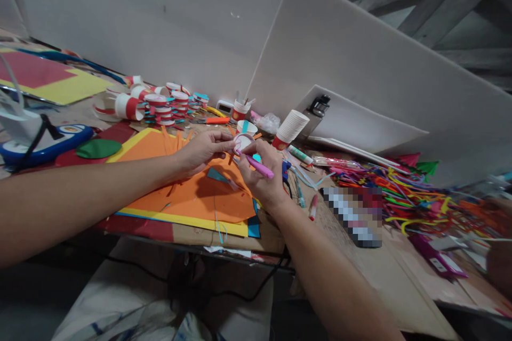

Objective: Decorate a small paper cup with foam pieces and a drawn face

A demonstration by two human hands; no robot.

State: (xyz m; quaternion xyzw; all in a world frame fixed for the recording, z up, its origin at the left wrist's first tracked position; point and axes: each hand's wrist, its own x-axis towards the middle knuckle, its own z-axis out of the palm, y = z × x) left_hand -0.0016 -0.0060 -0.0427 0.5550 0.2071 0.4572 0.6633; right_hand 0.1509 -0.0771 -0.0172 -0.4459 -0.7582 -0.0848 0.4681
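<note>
Between my hands is a small paper cup piece (245, 141), its round white face turned toward me, with orange paper strips sticking out around it. My left hand (206, 150) pinches its left edge between thumb and fingers. A purple marker (260, 166) is gripped in my right hand (266, 170), its tip at the white face. Faint pinkish lines show on that face. Underneath lie orange paper sheets (192, 197) over yellow and blue ones. Just behind stands another paper cup (247, 128) with a blue strip across it.
Banded cup pieces (164, 106) crowd the back left, beside a blue-and-white device (52, 141). Stacked paper cups (291, 128) and a dark-capped bottle (316, 114) stand behind my right hand. A glue stick (301, 155), red marker (313, 208) and colourful pipe cleaners (400, 192) lie right.
</note>
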